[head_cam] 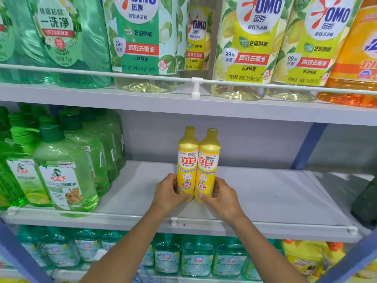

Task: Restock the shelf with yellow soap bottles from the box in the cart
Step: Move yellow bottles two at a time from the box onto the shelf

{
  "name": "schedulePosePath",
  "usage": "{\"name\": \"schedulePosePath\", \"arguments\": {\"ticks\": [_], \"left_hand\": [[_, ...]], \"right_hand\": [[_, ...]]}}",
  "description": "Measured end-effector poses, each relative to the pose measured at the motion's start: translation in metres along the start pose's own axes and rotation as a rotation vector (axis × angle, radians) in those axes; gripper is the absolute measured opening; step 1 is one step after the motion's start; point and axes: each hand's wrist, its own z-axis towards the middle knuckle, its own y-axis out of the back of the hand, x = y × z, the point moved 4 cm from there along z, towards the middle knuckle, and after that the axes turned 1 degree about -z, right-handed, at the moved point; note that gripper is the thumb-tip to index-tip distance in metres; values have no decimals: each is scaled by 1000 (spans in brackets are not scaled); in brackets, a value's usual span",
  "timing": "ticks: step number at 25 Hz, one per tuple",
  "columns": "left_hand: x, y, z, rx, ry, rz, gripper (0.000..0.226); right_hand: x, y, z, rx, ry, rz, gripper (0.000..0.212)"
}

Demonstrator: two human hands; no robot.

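Restocking looks barely begun: just a left yellow bottle (187, 166) and a right yellow bottle (208, 167) stand upright and touching near the front of the middle shelf (265, 197), whose smooth grey board runs on to their right. The left hand (169, 193) clasps the first at its base and the right hand (221, 198) clasps the second. Both are slim, glossy plastic cylinders with tapered caps, next to squat translucent green jugs (65, 172). Box and cart are out of sight.
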Motion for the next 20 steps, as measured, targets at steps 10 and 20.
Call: {"name": "schedulePosePath", "arguments": {"ticks": [10,20], "left_hand": [[14,-16,50,-112,33,-81,47],[24,-31,109,-205,-21,-236,40]], "right_hand": [[-20,-23,56,-107,-70,194,48],[-50,-36,130,-179,-3,233,39]]}}
